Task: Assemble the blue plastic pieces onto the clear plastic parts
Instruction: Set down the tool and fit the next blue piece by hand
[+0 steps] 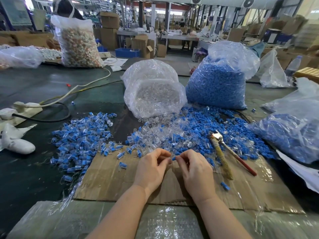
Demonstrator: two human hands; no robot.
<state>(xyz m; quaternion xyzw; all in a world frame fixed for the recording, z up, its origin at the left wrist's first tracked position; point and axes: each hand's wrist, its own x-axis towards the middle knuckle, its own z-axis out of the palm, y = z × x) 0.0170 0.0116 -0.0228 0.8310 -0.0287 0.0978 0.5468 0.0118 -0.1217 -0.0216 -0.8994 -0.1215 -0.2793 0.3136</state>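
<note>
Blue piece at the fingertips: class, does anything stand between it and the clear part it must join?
Nothing visible does. The right hand pinches the blue piece right beside the left hand; any clear part there is too faint to see.

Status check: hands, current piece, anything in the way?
Left hand and right hand together pinching small blue plastic piece. Clear part not discernible. Nothing blocking.

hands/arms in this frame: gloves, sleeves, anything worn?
Nothing worn. The left hand and right hand are bare, with no gloves, and no rings, watch or wristbands visible. Both forearms are bare up to the frame edge, with no sleeve in view. No markings, tape or cables on either arm.
</note>
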